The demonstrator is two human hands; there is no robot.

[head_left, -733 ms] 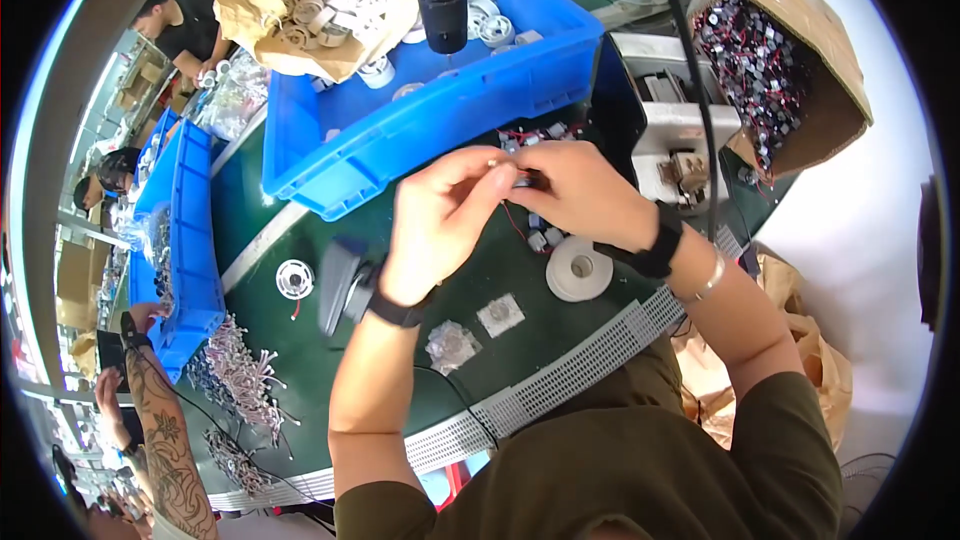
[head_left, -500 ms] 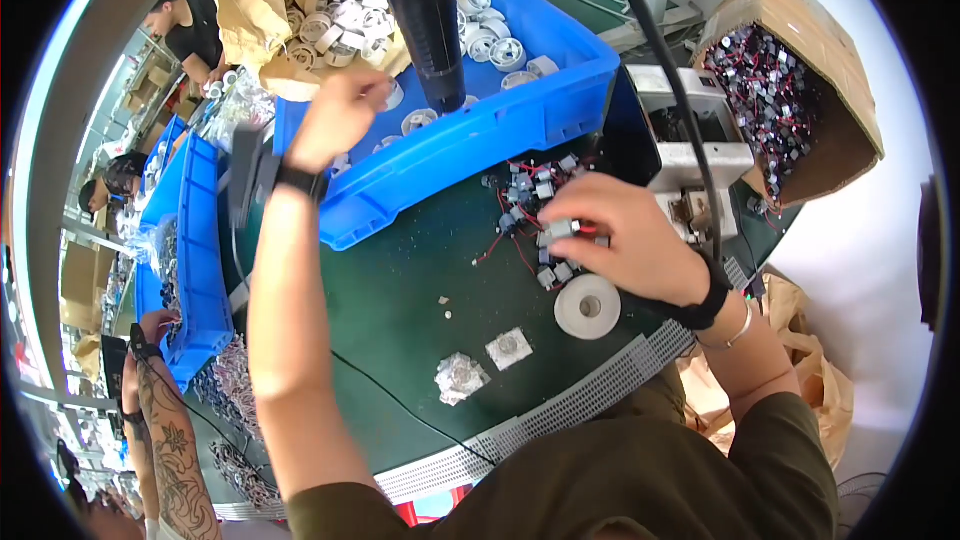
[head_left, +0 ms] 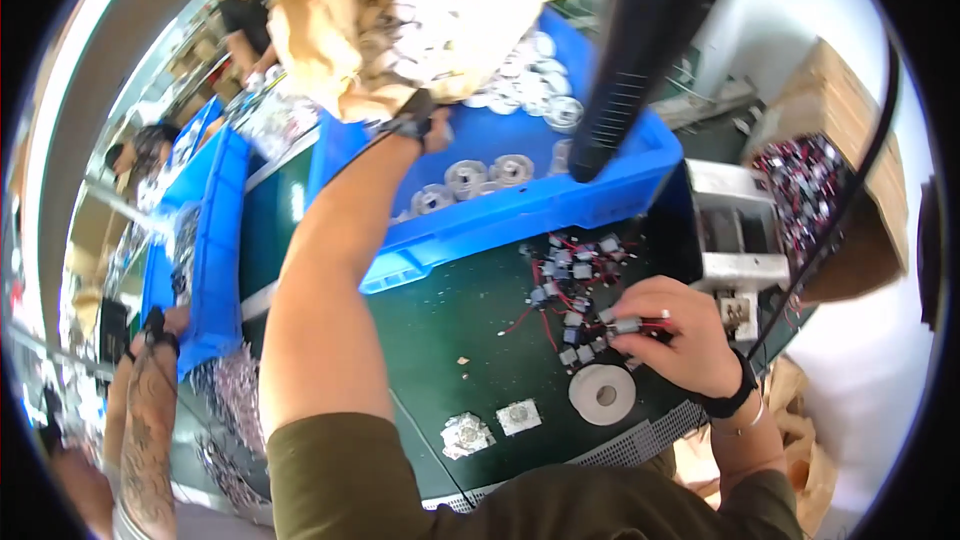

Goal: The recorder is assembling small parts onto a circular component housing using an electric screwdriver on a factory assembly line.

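Observation:
My right hand (head_left: 690,340) is closed in a pinch on a small grey block with red wires (head_left: 627,325). It hovers at the edge of a loose pile of similar wired blocks (head_left: 582,270) on the green table. A white ring-shaped roll (head_left: 584,402) lies just below this hand. My left hand (head_left: 438,130) reaches into the large blue bin (head_left: 540,208), beside a brown paper bag (head_left: 312,40) full of white round plastic parts. More such round parts (head_left: 513,170) lie in the bin. The left fingers are mostly hidden and blurred.
A dark pole-like device (head_left: 640,60) rises in front of the bin. Metal fixtures (head_left: 740,265) and a tilted cardboard box (head_left: 870,240) of wired parts stand at right. Crumpled foil (head_left: 466,435) and a flat silvery square (head_left: 518,417) lie nearer me. Co-workers sit at left by another blue bin (head_left: 215,240).
The view has shifted, so the scene sits lower and further right. My left hand has moved further into the bin, toward the paper bag. My right hand still pinches the grey block.

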